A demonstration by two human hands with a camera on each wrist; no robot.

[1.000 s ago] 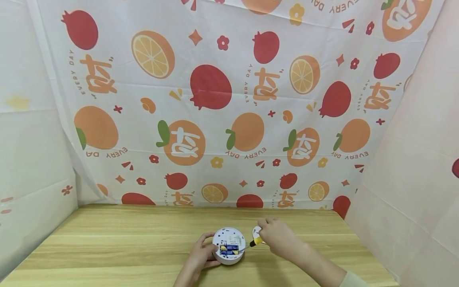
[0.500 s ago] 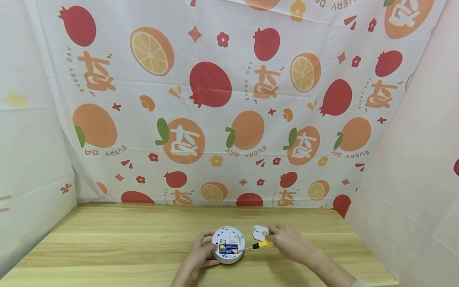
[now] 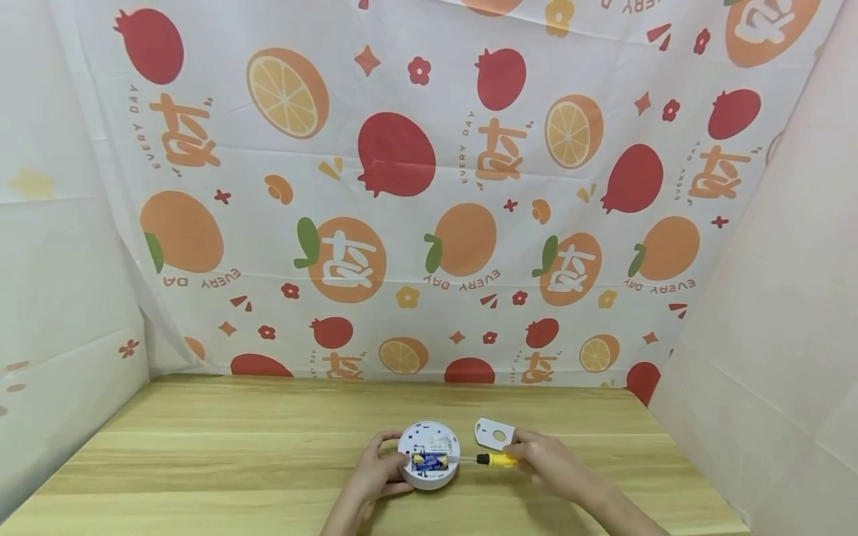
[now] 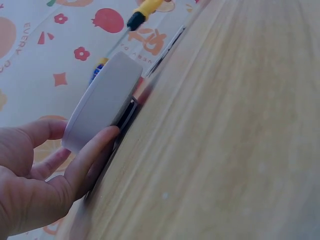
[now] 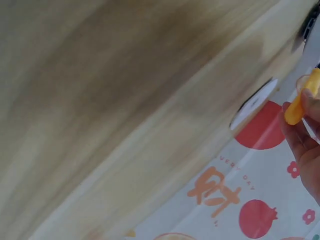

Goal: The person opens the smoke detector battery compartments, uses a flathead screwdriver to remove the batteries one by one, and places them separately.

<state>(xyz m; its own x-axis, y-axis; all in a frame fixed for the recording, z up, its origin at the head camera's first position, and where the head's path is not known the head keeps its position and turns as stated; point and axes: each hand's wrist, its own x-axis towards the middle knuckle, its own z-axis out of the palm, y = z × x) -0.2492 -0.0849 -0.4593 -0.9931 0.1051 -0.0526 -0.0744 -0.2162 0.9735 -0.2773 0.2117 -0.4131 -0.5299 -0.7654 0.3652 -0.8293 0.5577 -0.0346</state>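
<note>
A round white device [image 3: 429, 466] lies on the wooden table [image 3: 234, 454] with its battery bay up, blue and yellow batteries [image 3: 430, 461] showing. My left hand [image 3: 377, 474] grips its left rim; fingers [image 4: 90, 155] curl round the white casing [image 4: 102, 102]. My right hand [image 3: 546, 463] holds a small screwdriver with a yellow handle [image 3: 497, 460], its thin shaft pointing left to the device's right edge. The handle [image 5: 299, 102] shows between the right fingers. A white cover plate [image 3: 494, 433] lies flat just behind the screwdriver.
A fruit-patterned cloth [image 3: 429, 186] hangs behind the table and plain white sheets close in both sides. The table's wooden top stretches bare to the left and right of the device.
My right hand has moved right and down off the cover plate, drawing the screwdriver back so its handle lies level. The left hand and the device stay put.
</note>
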